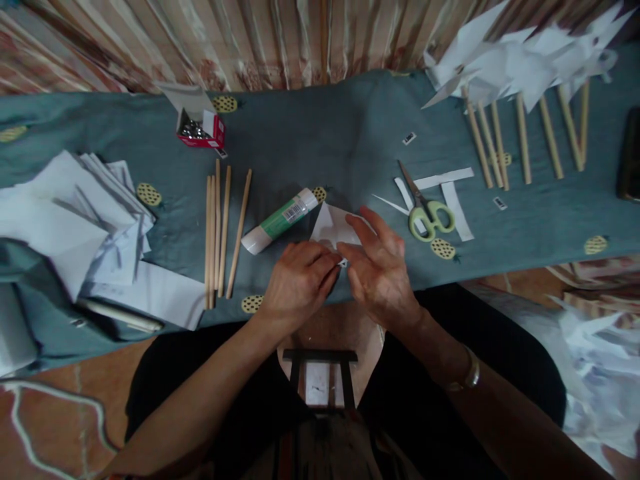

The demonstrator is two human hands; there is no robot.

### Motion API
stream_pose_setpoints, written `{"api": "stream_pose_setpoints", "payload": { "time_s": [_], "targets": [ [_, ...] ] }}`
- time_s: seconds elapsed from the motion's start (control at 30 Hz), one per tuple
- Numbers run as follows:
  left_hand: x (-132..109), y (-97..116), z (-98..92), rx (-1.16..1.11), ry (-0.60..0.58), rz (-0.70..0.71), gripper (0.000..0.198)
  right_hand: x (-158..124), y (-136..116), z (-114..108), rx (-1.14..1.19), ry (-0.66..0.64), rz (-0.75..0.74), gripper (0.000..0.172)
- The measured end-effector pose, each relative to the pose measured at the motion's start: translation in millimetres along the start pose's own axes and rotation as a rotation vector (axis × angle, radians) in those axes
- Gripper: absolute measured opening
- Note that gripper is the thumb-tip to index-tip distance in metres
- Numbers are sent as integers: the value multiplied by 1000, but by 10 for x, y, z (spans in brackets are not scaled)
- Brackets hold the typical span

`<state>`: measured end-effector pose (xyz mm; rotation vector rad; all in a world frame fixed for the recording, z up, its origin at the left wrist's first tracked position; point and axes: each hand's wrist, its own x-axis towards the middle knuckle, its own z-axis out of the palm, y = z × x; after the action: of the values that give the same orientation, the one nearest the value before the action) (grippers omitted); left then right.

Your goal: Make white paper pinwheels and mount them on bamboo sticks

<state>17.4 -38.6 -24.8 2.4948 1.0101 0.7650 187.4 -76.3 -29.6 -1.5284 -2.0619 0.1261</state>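
Observation:
A folded piece of white paper (pixel 336 223) is at the table's front edge, between my two hands. My left hand (pixel 300 280) is closed in a pinch at its near edge. My right hand (pixel 383 270) grips the paper's right side, index and middle fingers bent over it and thumb close to my left fingertips. A tiny black-and-white bit (pixel 343 263) shows between the fingertips, too small to make out. Left of the paper lies a glue stick (pixel 280 221) with a green label. To the right, green-handled scissors (pixel 425 207) rest on white paper strips (pixel 457 210).
Several wooden sticks (pixel 220 233) lie left of the glue. Behind them stands an open red box (pixel 203 133) of small metal pieces. Stacked paper (pixel 100 220) covers the table's left; several paper pinwheels (pixel 525 67) on sticks lie far right. A white cord (pixel 60 393) trails on the floor.

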Motion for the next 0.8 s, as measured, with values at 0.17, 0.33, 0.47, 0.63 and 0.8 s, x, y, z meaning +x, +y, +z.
{"api": "stream_pose_setpoints", "payload": {
  "time_s": [0.17,0.33,0.47,0.63,0.8],
  "targets": [
    [1,10,-11,47,-1,13,15,25,97,-139,162,-19,101,39],
    [21,-40,-63,39,-22,62,13,47,250,-243,140,-37,132,42],
    [45,-119,-172,72,-28,45,15,24,256,-283,98,-55,82,38],
    [32,-66,-243,64,24,24,14,-6,206,-337,72,-65,37,30],
    [-3,57,-165,148,-54,89,15,-16,187,-339,68,-53,22,29]
  ]
}}
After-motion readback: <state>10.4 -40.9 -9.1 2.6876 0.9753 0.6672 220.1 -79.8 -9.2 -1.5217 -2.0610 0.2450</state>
